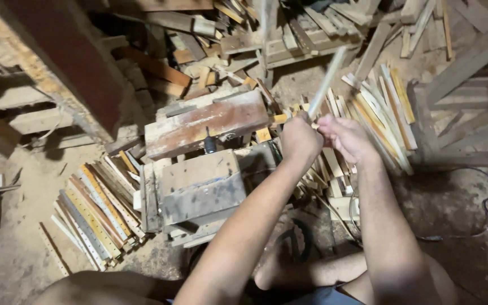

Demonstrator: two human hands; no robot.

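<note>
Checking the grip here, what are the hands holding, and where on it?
Left hand and right hand grip a pale wooden stick at its lower end.

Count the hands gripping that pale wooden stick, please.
2: the left hand wraps the lower end of the pale stick, and the right hand pinches it just beside, above the strip pile.

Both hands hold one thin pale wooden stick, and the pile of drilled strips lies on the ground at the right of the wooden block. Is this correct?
Not quite. The head view shows the left hand and right hand on the stick, but the drilled strips lie left of the wooden block, not right.
</note>
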